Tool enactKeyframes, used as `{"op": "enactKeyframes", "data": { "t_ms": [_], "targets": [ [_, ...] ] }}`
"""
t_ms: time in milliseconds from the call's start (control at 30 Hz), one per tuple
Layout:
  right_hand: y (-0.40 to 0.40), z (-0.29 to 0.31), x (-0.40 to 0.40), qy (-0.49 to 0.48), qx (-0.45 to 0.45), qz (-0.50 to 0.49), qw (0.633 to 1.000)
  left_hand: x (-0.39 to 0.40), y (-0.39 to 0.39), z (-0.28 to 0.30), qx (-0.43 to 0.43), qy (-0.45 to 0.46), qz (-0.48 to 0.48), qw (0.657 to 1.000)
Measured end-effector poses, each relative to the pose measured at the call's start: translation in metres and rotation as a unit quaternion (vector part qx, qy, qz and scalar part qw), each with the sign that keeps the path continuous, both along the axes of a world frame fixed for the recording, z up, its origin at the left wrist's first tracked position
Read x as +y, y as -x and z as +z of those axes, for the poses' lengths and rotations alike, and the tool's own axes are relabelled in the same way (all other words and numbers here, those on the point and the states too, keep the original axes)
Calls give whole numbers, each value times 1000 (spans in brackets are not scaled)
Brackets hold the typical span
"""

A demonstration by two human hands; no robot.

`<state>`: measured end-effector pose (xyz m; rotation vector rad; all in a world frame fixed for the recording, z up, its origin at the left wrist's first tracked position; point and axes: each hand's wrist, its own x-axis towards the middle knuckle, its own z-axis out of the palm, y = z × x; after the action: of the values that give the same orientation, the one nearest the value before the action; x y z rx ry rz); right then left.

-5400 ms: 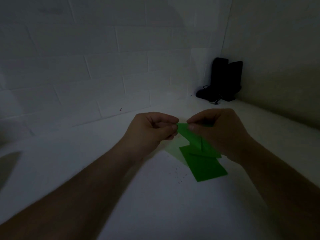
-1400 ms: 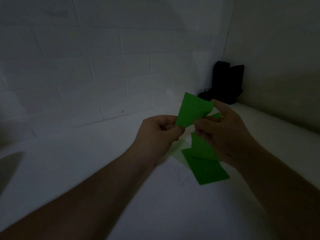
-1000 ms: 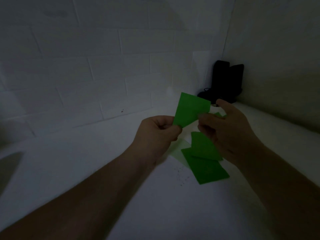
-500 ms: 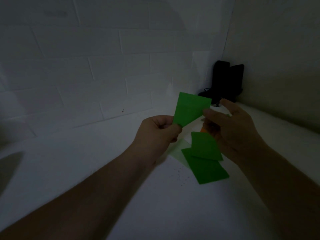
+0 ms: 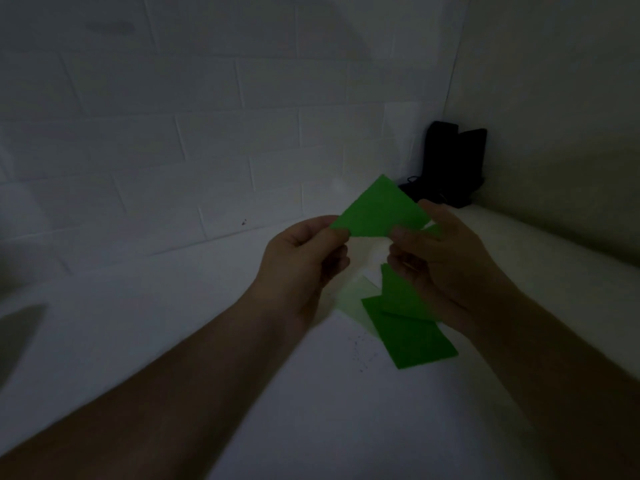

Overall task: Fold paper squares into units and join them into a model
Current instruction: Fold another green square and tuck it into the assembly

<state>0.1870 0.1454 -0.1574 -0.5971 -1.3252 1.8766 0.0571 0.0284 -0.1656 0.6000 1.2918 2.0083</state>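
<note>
A green paper piece (image 5: 379,209) is held up above the white table, folded to a triangle with its point upward. My left hand (image 5: 304,252) pinches its left corner between thumb and fingers. My right hand (image 5: 440,258) pinches its right corner. Below them lie more green paper pieces (image 5: 412,330), overlapping on the table, and a paler green sheet (image 5: 356,294) sticks out from under them. The right hand hides part of the upper piece on the table.
The white table (image 5: 173,323) meets a white brick wall (image 5: 207,133) at the back and a plain wall at the right. A black object (image 5: 450,161) with a cord stands in the far right corner. The room is dim.
The held paper has turned: it stood tall in my left hand, now it lies wide between both hands. My right hand, off the paper half a second ago, now pinches its right corner.
</note>
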Motion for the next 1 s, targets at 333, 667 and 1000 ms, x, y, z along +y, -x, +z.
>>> {"op": "enactKeyframes", "data": {
  "t_ms": [333, 667, 1000],
  "targets": [
    [8, -11, -6, -21, -19, 51, 998, 0, -14, -2, 14, -20, -68, 997],
    [7, -11, -1, -9, -21, 47, 999, 2, -10, -3, 12, -1, -30, 999],
    [-2, -1, 6, -40, 1, -18, 999, -2, 10, 2, -44, -30, 14, 998]
  ]
}}
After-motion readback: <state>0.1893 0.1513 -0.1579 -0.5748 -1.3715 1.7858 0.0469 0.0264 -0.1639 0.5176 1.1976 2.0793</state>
